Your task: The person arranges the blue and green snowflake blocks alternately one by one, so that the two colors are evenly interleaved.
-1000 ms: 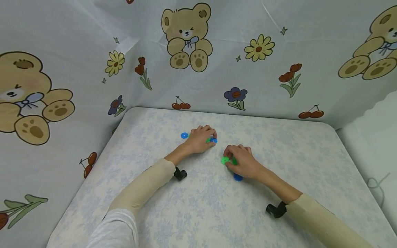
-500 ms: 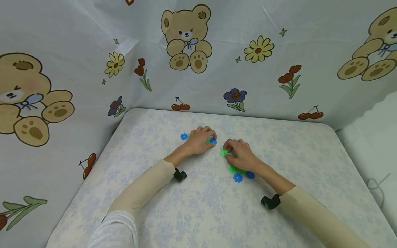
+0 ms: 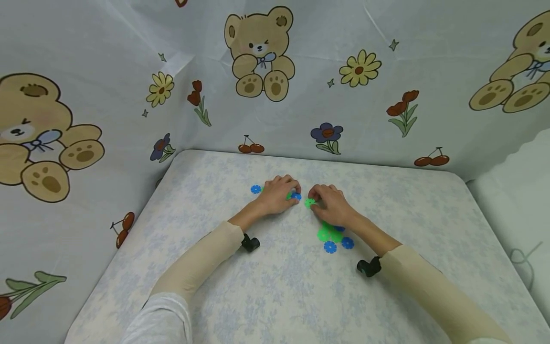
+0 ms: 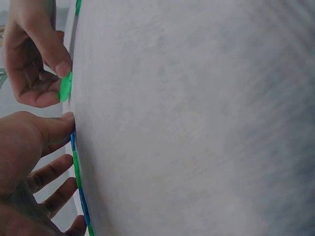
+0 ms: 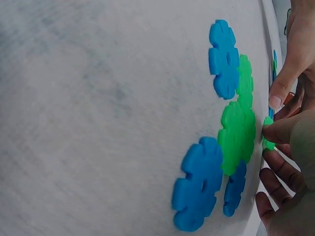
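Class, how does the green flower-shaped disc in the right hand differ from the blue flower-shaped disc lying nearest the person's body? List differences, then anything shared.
Support: the right hand pinches the green flower-shaped disc, while the blue flower-shaped disc lies on the pale patterned table.
Visibility: the hand covers part of the green disc; the blue disc shows whole in the head view.
Shared: both have notched, petal-like edges.

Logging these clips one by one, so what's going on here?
A person's right hand pinches a green, flower-shaped plastic disc, not touching the nearby row of matching blue and green discs that the left hand holds. More blue and green discs lie nearby on the pale patterned tabletop.
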